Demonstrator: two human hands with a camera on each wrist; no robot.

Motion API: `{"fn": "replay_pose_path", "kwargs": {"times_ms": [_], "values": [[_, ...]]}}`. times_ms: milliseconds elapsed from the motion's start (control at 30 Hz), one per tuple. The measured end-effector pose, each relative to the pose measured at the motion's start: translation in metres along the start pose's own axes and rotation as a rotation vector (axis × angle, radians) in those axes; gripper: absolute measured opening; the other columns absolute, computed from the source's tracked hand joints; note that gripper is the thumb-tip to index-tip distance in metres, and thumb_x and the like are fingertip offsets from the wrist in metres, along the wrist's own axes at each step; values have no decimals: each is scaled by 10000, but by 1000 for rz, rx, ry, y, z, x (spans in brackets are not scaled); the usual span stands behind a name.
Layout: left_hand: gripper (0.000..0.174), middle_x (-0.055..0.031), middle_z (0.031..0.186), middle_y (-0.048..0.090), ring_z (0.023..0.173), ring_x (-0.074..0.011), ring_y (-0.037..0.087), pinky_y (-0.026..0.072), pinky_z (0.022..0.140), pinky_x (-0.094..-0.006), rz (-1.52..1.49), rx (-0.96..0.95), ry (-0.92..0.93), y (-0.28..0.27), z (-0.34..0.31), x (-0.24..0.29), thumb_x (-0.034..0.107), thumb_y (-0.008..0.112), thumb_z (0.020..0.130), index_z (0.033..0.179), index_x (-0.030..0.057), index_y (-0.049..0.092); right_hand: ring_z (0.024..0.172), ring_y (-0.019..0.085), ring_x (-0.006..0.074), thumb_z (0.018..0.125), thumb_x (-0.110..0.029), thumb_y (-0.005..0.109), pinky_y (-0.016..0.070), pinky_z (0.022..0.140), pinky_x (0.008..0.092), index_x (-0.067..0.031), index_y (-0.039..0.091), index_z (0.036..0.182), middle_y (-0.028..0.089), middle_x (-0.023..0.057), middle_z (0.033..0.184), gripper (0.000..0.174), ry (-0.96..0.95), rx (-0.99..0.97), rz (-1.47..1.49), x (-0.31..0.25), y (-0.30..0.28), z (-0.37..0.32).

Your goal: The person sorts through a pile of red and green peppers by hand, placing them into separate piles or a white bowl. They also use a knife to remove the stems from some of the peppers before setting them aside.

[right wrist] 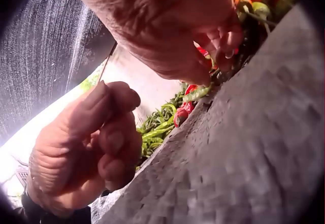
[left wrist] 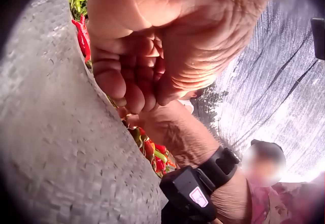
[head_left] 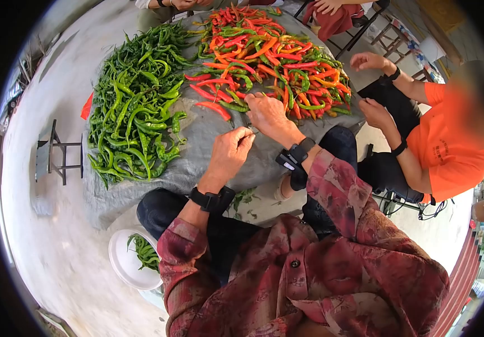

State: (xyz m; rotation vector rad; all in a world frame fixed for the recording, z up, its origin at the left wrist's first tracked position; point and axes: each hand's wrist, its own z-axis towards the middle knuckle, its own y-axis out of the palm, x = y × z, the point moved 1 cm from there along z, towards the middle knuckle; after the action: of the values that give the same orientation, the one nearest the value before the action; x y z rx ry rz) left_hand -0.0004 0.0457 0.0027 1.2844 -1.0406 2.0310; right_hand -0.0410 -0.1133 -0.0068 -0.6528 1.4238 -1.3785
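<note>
A heap of red, orange and green chili peppers point(head_left: 264, 53) lies on a grey sheet point(head_left: 202, 151). My right hand point(head_left: 270, 117) is at its near edge, fingers curled down among the peppers. In the right wrist view, those fingertips close at the stem end of a green chili pepper point(right wrist: 197, 94), beside a red one point(right wrist: 184, 113). My left hand point(head_left: 229, 149) is raised just left of the right one. Its fingers are curled and its thumb meets the forefinger; a thin brown line shows at the thumb tip in the right wrist view. I cannot tell whether the left fingers pinch a stem.
Left of the red heap is a pile of green chili peppers point(head_left: 135, 112). A white bucket point(head_left: 119, 255) with some green peppers stands by my left knee. To the right sits a person in an orange shirt point(head_left: 450, 149). Stools point(head_left: 59, 154) and other people surround the sheet.
</note>
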Motion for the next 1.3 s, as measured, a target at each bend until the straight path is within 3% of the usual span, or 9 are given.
{"fn": "replay_pose_path", "kwargs": {"times_ms": [67, 167, 333, 633, 833, 967, 1033, 1067, 1300], "values": [[125, -36, 581, 519, 535, -87, 441, 384, 502, -272, -30, 1, -19, -2, 0, -2, 104, 574, 875, 873, -13, 617, 759, 624, 371, 739, -158, 612, 498, 660, 461, -21, 585, 911, 633, 167, 811, 222, -7, 48, 57, -3, 0, -6], [136, -26, 583, 521, 531, -79, 460, 384, 489, -264, 32, 38, -17, -6, 2, -8, 115, 573, 883, 873, -15, 612, 754, 619, 384, 738, -150, 596, 491, 654, 454, 8, 624, 882, 650, 174, 784, 216, 81, 96, 309, -3, -14, -20], [188, -17, 691, 596, 565, -81, 563, 462, 509, -232, -53, 114, -275, 3, 4, -24, 171, 542, 924, 971, 1, 606, 666, 639, 211, 798, -84, 615, 480, 606, 310, 22, 644, 925, 641, 168, 748, 169, 199, 94, 723, -11, -23, -54], [245, -34, 750, 613, 605, -84, 581, 479, 540, -231, -461, 88, -353, 6, 6, -24, 250, 595, 902, 915, 6, 602, 646, 629, 231, 793, -43, 630, 487, 604, 314, 8, 616, 878, 629, 146, 734, 100, -51, 266, 640, -22, -11, -79], [249, -21, 719, 588, 587, -81, 548, 449, 530, -213, -719, 193, -481, -9, 11, -22, 285, 611, 890, 849, 40, 595, 557, 541, 136, 854, -101, 605, 440, 539, 287, 38, 596, 843, 562, 89, 643, 140, 267, 192, 936, -8, -26, -85], [261, -14, 700, 572, 580, -73, 531, 437, 518, -214, -623, 135, -418, -8, 8, -20, 293, 605, 893, 834, 39, 593, 556, 558, 201, 848, -133, 615, 438, 533, 330, 29, 597, 823, 564, 128, 645, 165, 159, 50, 793, -22, -32, -88], [262, -11, 697, 569, 579, -71, 526, 434, 516, -215, -599, 111, -392, -7, 8, -23, 293, 604, 894, 831, 39, 594, 581, 570, 292, 828, -151, 631, 436, 539, 380, 19, 596, 827, 564, 166, 655, 174, -35, 66, 670, -29, -27, -89], [260, -10, 697, 569, 577, -71, 523, 435, 515, -216, -598, 127, -394, -7, 8, -25, 290, 602, 896, 832, 38, 595, 611, 566, 350, 810, -135, 637, 436, 548, 410, 13, 594, 818, 573, 178, 669, 154, 34, 17, 710, -30, -25, -90], [230, -19, 730, 582, 608, -81, 554, 456, 546, -215, -666, 141, -416, -4, 8, -20, 267, 584, 909, 877, 40, 588, 588, 568, 312, 793, -112, 643, 437, 534, 382, 18, 577, 785, 571, 155, 654, 146, 128, 60, 664, -31, -30, -94]]}}
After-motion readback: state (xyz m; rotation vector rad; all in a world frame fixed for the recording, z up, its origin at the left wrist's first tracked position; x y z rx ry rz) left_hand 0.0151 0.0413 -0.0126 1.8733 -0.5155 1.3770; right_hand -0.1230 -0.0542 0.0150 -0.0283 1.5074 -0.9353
